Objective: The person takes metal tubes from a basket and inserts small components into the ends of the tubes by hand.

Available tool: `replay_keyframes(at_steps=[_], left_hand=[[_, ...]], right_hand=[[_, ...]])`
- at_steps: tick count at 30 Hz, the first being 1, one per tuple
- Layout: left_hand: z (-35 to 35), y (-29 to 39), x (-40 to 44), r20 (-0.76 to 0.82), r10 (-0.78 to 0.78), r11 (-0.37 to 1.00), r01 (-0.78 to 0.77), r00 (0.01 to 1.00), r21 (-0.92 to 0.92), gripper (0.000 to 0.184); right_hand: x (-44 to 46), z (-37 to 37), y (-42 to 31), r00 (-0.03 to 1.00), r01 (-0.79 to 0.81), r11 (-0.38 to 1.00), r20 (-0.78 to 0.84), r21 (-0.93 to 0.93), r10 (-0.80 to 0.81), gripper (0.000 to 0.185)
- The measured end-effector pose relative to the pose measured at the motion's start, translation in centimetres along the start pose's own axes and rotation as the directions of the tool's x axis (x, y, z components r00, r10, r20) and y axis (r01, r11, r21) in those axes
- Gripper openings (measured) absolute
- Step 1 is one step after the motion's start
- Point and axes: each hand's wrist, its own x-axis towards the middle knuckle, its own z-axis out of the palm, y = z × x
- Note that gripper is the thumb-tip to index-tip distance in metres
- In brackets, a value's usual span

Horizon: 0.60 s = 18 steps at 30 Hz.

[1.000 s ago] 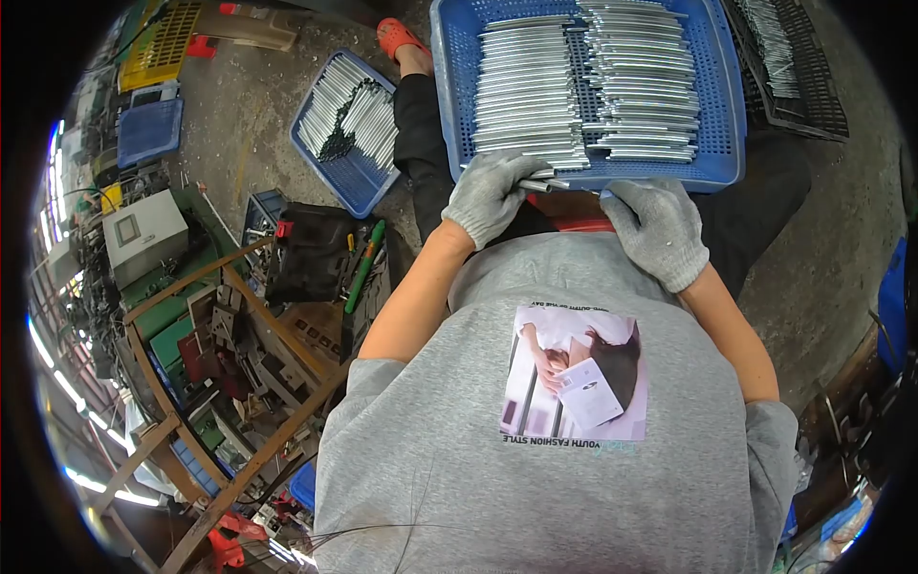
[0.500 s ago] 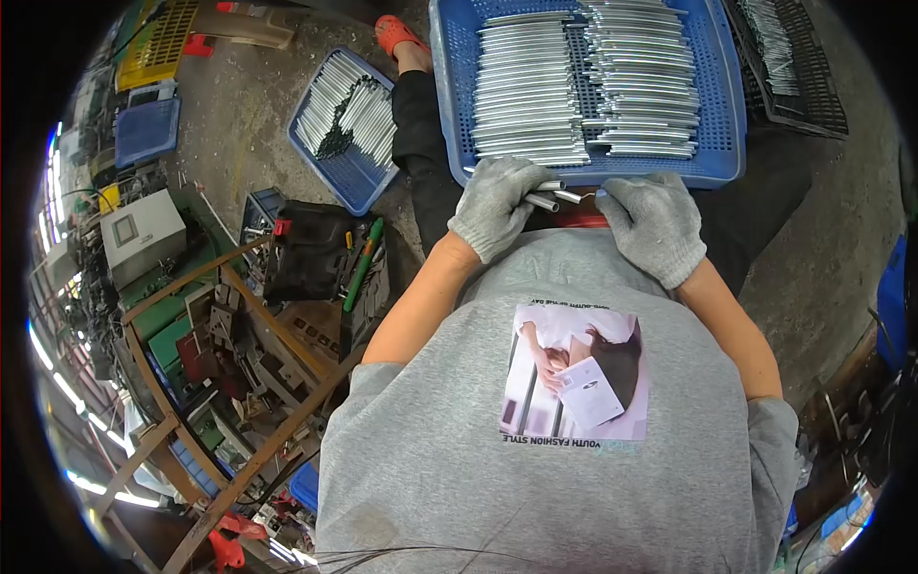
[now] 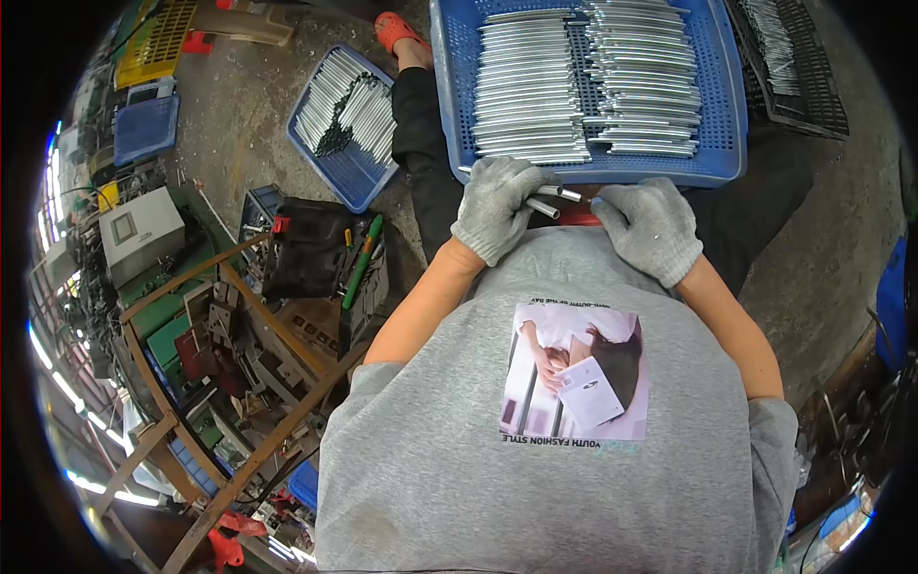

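Observation:
My left hand [image 3: 494,204], in a grey knit glove, is closed around a few short silver metal tubes [image 3: 543,208] whose open ends point right. Opposite them my right hand [image 3: 652,226], gloved the same way, is closed on what looks like a deburring tool [image 3: 598,202]; only its blue end shows clearly, close to the tube ends. Just beyond both hands, a large blue plastic basket [image 3: 612,175] holds two stacks of similar tubes [image 3: 528,91], laid crosswise side by side.
A smaller blue basket [image 3: 360,196] with more tubes stands on the floor to the left. A black crate [image 3: 808,105] with thin metal parts is at upper right. Left lie an open black tool case [image 3: 308,247], a wooden frame [image 3: 258,464] and a grey box [image 3: 143,228].
A small gap has opened between my right hand's tool and the tubes, where its thin bent tip was at a tube end. The tubes in my left hand have shifted slightly.

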Motion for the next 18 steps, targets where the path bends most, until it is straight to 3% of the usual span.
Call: replay_keyframes(at_steps=[5, 9, 15, 18], left_hand=[[0.1, -0.2, -0.1, 0.028, -0.024, 1.0, 0.024, 0.999, -0.004, 0.032], [0.0, 0.3, 0.5, -0.034, 0.018, 0.999, -0.02, 0.999, -0.039, 0.033], [0.6, -0.2, 0.3, -0.078, 0.031, 0.998, -0.035, 0.996, -0.044, 0.034], [0.0, -0.2, 0.6, -0.026, 0.048, 0.999, -0.048, 0.999, 0.009, 0.035]], right_hand=[[-0.1, -0.3, -0.1, 0.998, 0.062, 0.994, -0.012, 0.091, -0.061, 0.015], [0.8, -1.0, -0.1, 0.997, -0.069, 0.992, 0.027, 0.106, 0.066, 0.016], [-0.1, 0.0, 0.1, 0.994, -0.018, 0.995, 0.112, 0.103, 0.006, 0.018], [0.0, -0.1, 0.0, 0.99, -0.118, 0.967, 0.103, 0.226, 0.097, 0.019]])
